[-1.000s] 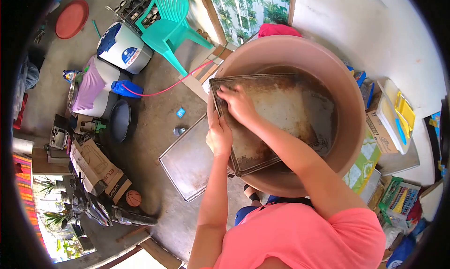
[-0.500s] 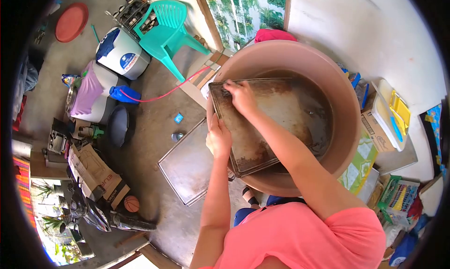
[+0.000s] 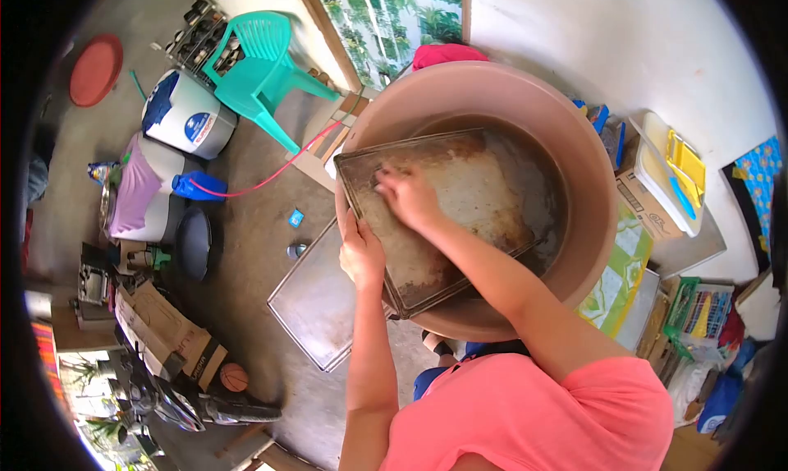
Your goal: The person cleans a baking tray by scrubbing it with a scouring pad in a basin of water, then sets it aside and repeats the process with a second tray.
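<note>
My left hand [image 3: 362, 253] grips the near-left edge of a stained baking tray [image 3: 484, 200], thumb over the rim. The tray lies tilted across a big brown plastic tub [image 3: 587, 249], its far end down by the murky water [image 3: 548, 188]. Against the tray's upper left surface, my right hand [image 3: 406, 196] presses with curled fingers. Something small and dark shows under those fingertips, but I cannot tell what it is. A second flat tray [image 3: 316, 298] rests on the floor left of the tub, partly behind my left arm.
A green plastic chair [image 3: 256, 73] stands beyond the tub, near a white washing machine [image 3: 190, 114]. A pink hose [image 3: 283, 171] runs from a blue container [image 3: 199, 187] toward the tub. Cardboard boxes [image 3: 168, 327] and a basketball [image 3: 233, 377] sit at left, a green crate [image 3: 685, 307] at right.
My right hand has moved down from near the tray's top corner onto its face. My left hand keeps its grip on the edge. The view has shifted slightly.
</note>
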{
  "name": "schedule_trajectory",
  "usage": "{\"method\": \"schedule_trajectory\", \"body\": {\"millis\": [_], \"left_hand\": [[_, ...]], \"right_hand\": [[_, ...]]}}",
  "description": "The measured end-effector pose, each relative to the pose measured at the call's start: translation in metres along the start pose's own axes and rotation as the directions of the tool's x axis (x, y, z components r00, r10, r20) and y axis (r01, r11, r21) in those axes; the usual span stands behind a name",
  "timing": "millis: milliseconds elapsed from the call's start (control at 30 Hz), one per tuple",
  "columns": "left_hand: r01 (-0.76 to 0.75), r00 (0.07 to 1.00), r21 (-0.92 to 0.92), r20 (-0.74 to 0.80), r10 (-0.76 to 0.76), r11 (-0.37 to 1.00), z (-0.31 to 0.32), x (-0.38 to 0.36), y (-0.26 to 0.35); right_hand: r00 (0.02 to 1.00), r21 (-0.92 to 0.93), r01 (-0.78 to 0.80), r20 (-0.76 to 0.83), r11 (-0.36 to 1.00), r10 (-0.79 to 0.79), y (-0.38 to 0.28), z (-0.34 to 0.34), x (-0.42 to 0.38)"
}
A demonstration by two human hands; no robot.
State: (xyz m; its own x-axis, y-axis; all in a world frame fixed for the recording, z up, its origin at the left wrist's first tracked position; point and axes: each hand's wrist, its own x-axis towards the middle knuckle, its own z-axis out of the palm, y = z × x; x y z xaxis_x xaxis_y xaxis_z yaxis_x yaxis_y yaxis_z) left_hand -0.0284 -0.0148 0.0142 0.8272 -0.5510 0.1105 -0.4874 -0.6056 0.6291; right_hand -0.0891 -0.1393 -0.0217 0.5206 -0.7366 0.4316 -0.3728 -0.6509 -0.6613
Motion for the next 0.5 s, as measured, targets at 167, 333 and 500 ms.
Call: {"method": "schedule_trajectory", "body": {"millis": [167, 333, 500], "left_hand": [[0.060, 0.998, 0.014, 0.003, -0.060, 0.998, -0.001, 0.002, 0.005], [0.018, 0.999, -0.024, -0.034, -0.019, 1.000, 0.002, 0.002, 0.002], [-0.042, 0.998, -0.088, -0.046, 0.038, 0.995, 0.001, 0.002, 0.007]], "right_hand": [[0.811, -0.185, -0.580, -0.217, 0.793, 0.543, 0.238, -0.032, 0.017], [0.983, -0.272, -0.181, -0.026, 0.945, 0.180, 0.102, 0.009, 0.009], [0.961, -0.135, -0.278, -0.035, 0.951, 0.276, 0.120, -0.012, 0.017]]}}
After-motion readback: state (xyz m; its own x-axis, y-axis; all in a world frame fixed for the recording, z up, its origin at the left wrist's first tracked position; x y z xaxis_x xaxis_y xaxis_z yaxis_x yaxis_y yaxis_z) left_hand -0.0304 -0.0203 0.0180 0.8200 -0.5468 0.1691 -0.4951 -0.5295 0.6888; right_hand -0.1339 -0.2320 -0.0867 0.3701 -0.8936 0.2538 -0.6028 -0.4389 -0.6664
